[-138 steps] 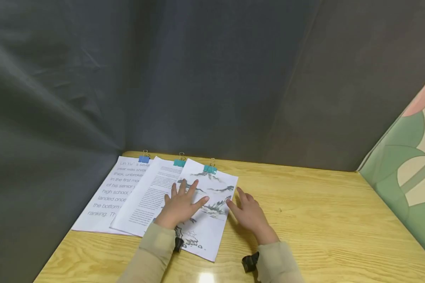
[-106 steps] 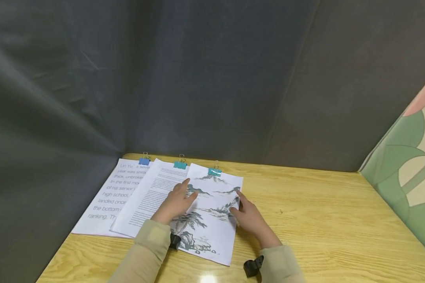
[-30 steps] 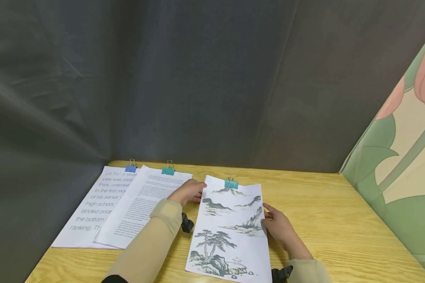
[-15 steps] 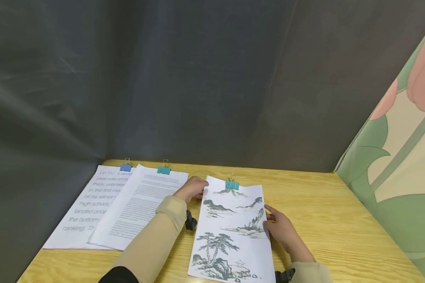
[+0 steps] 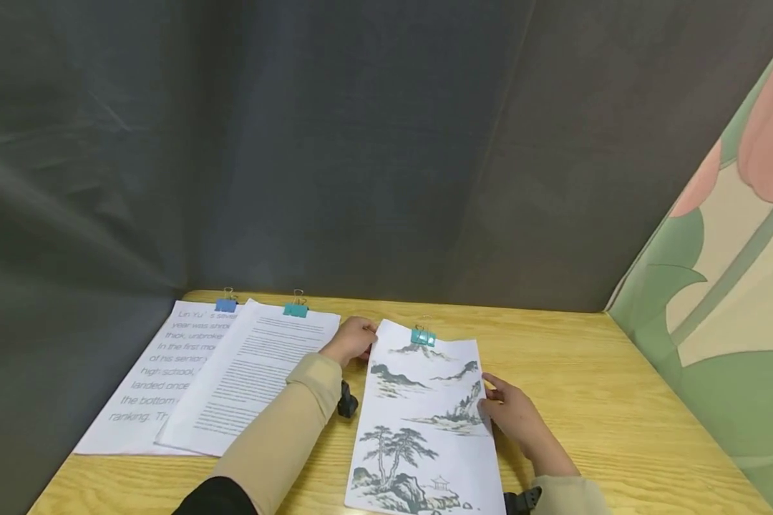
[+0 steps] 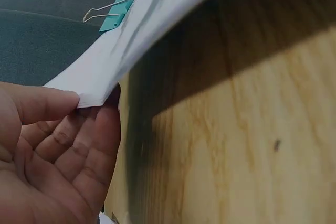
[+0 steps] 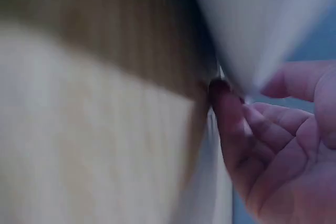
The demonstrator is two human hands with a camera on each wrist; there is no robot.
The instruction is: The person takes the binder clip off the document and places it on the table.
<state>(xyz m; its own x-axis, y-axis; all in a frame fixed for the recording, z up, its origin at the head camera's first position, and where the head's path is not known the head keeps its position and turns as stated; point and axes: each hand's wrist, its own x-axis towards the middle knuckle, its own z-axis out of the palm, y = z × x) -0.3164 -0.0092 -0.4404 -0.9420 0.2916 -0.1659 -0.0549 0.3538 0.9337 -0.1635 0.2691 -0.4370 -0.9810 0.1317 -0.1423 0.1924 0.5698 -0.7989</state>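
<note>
A clipped stack of paper (image 5: 412,422) with an ink landscape of mountains and pine trees is held between both hands. A teal binder clip (image 5: 423,336) grips its top edge. My left hand (image 5: 351,339) pinches the stack's upper left corner; in the left wrist view, the thumb (image 6: 50,103) lies on top and the fingers curl beneath. On the right edge, my right hand (image 5: 515,415) pinches the sheets between thumb and fingers. In the left wrist view the stack's edge is raised, casting a shadow on the wooden table (image 6: 241,145).
Two more clipped stacks lie overlapping on the left: a small-print text stack (image 5: 258,379) with a teal clip (image 5: 295,310), partly over a large-print stack (image 5: 148,386) with a blue clip (image 5: 226,305). A dark curtain (image 5: 361,143) hangs behind; a flower-patterned panel (image 5: 734,286) stands right.
The landscape stack has moved right, off the small-print stack. My left hand has gone from lying spread on it to pinching its corner. In the last half second the hands barely move.
</note>
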